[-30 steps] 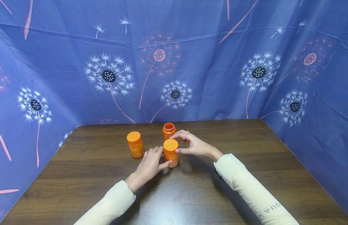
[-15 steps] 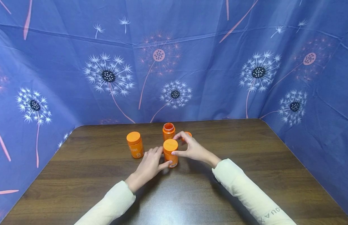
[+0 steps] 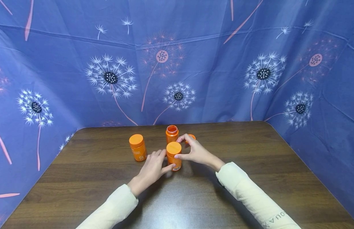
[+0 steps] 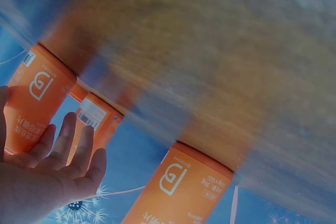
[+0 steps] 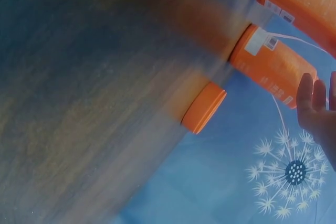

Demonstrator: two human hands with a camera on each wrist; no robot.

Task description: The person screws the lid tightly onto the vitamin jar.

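Observation:
An orange pill bottle [image 3: 174, 162] stands upright in the middle of the table, its smooth orange lid [image 3: 174, 147] on top. My left hand [image 3: 151, 170] holds the body low, thumb in front and fingers at its left side. From the right, my right hand [image 3: 198, 152] grips the lid, thumb at its near edge and index finger curved behind. In the left wrist view the same bottle [image 4: 39, 95] shows a white label print beside my left hand [image 4: 52, 177]. The right wrist view has it [image 5: 304, 9] at the upper right, with fingers of my right hand [image 5: 317, 103] below.
Just behind stands an uncapped orange bottle [image 3: 171, 136], mouth up. A loose orange lid [image 3: 191, 137] lies to its right, partly hidden by my right hand. To the left is another capped orange bottle [image 3: 137, 150]. A blue dandelion-print cloth [image 3: 211, 79] hangs around the wooden table [image 3: 177, 203].
My right hand has shifted slightly left round the lid, with the thumb farther across its front, uncovering more of the loose lid behind. The left hand and the bottles stay in place.

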